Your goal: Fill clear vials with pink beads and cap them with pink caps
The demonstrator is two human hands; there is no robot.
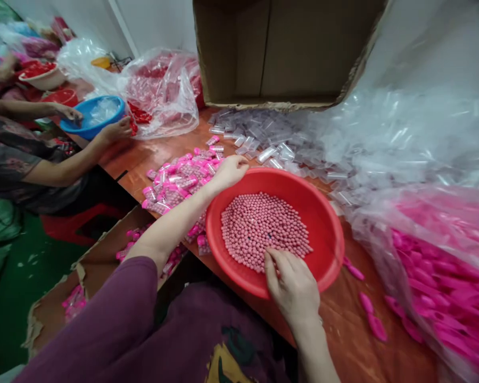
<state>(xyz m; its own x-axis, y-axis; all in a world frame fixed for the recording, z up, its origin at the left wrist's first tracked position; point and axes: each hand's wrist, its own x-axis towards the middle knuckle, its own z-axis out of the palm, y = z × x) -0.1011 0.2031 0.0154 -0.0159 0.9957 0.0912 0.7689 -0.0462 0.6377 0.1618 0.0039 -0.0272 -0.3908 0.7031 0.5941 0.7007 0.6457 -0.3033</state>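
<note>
Pink beads (pixel 259 223) in a red bowl (pixel 328 229), right hand (pixel 293 284) nearer

The beads lie across the bowl's bottom, just to the far left of the right hand; being round, they show no long axis. That hand is half curled at the pile's near edge; whether it grips any bead cannot be told. The left hand (pixel 230 172), loosely curled, is at the bowl's far-left rim near clear tubes (pixel 283 153); its hold is unclear.

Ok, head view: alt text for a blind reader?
A person's right hand is at pink beads in a red basin, the left hand by the basin's rim near clear plastic pieces. Pink-capped containers are heaped left of the basin.
</note>
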